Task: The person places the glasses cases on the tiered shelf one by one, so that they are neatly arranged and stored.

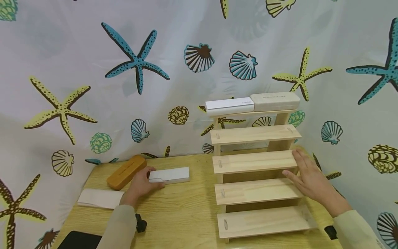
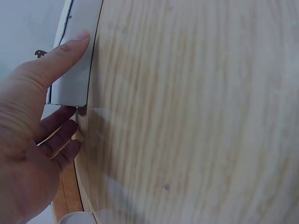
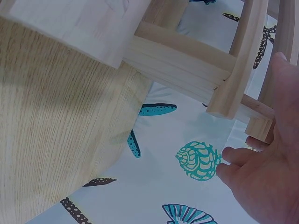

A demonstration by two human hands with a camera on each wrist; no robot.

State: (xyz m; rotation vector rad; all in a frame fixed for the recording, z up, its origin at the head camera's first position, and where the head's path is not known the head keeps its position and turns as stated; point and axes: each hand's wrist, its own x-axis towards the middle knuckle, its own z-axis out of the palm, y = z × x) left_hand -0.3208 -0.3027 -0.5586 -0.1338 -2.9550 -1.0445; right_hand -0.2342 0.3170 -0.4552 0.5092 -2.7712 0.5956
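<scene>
The left hand pinches the white box, best kept flat; the wide right hand touches the shelf at its right edge.

The head view is bright, the wrist views dimmer, with soft shadows on the tabletop.

Open tabletop is left between the white box and the five-tier wooden rack.
Leftward, passage is blocked by the left hand and brown oblong case. The middle tier's right end is obstructed by the right hand; the top tier is filled by a long white carton and beige case.
</scene>
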